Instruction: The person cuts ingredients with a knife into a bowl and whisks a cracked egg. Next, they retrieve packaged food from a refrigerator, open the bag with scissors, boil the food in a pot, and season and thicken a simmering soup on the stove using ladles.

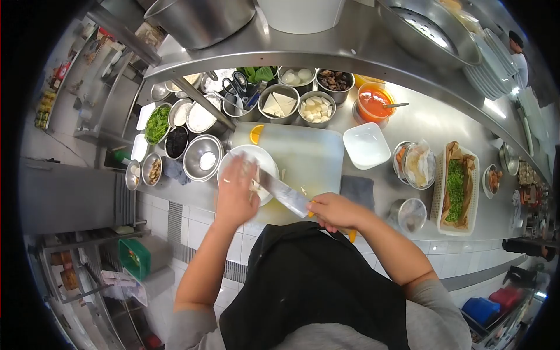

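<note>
My right hand (333, 211) is wrapped round the yellow handle of a broad kitchen knife (287, 196). Its blade points up and left, with the tip over a round white plate (267, 162). Above that plate is my left hand (235, 189), blurred, its fingers stretched out and thumb apart, close to the blade's tip. Small pale pieces lie on the plate, too smeared to name. The plate overlaps the left side of a pale cutting board (318, 154), where a few pale scraps and an orange wedge (256, 134) lie.
Behind the board stand metal bowls, one with white blocks (316, 109), and a container of scissors (236, 86). A square white bowl (366, 146), an orange-red sauce tub (374, 103) and a basket of chopped greens (455, 189) are rightward. A steel shelf (326, 53) overhangs the back.
</note>
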### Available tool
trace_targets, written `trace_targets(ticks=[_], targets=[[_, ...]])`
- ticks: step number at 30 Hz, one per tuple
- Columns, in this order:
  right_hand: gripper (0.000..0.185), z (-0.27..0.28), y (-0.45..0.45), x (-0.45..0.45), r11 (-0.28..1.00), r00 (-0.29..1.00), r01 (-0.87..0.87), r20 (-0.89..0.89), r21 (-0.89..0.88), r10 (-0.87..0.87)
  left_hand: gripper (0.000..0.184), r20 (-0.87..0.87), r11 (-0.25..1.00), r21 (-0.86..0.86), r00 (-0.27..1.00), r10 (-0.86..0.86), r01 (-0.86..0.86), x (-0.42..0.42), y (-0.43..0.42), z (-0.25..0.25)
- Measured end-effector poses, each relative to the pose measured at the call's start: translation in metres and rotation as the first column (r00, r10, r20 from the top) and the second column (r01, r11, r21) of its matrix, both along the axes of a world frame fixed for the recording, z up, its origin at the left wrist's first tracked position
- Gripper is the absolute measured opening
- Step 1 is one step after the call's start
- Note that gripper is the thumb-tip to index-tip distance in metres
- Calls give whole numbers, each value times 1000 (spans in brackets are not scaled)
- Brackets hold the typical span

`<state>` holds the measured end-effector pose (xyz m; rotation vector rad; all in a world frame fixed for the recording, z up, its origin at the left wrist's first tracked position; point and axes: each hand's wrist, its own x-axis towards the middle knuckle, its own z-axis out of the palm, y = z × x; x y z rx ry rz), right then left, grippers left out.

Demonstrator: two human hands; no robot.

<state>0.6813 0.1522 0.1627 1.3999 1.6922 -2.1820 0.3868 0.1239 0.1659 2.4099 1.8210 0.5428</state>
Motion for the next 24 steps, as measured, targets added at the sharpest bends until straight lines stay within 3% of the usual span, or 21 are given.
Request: trace_targets(ticks=[1, 4, 6, 9, 10, 12, 13, 14, 15, 17, 20, 24], targets=[[42, -3, 2, -4, 1000, 999, -13, -53, -25, 12, 82, -191, 977, -159, 967, -168, 139, 0, -10, -7], [42, 7, 5, -5, 998, 997, -33, -66, -58, 29, 91, -156, 957, -225, 962, -223, 185, 7, -23, -10], [43, 8, 2, 15, 998, 998, -46, -38, -51, 44, 100, -234, 966, -218, 953, -193, 142, -7, -14, -22], [41, 1, -15, 65, 998, 999, 16, -28, -67, -17, 89, -292, 979, -37, 939, 183, -203, -19, -1, -31], [40, -1, -25, 83, 994, 997, 79, -7, -79, -80, 89, -289, 977, -39, 938, 190, -210, -18, 0, -30], [40, -8, -48, 110, 986, 990, 139, 17, -88, -139, 75, 24, 992, -84, 995, 95, -93, -4, 3, -28], [39, -17, -61, 120, 964, 965, 252, 91, -84, -245, 66, 210, 982, -185, 978, 13, 27, 9, 1, -31], [38, -28, -74, 129, 929, 923, 362, 163, -70, -348, 67, 264, 932, -348, 964, -9, 104, 27, -2, -34], [38, -43, -87, 137, 930, 923, 362, 163, -69, -347, 68, 320, 849, -494, 947, -21, 186, 46, -4, -37], [35, -77, -112, 150, 851, 863, 504, 120, -150, -490, 71, 304, 859, -499, 951, 51, 114, 83, -4, -55], [33, -102, -139, 159, 870, 868, 485, 172, -91, -466, 77, 221, 874, -483, 960, 170, -44, 107, 7, -98], [34, -105, -147, 152, 867, 880, 472, 130, -160, -456, 84, 130, 875, -433, 945, 299, -217, 118, 18, -114]])
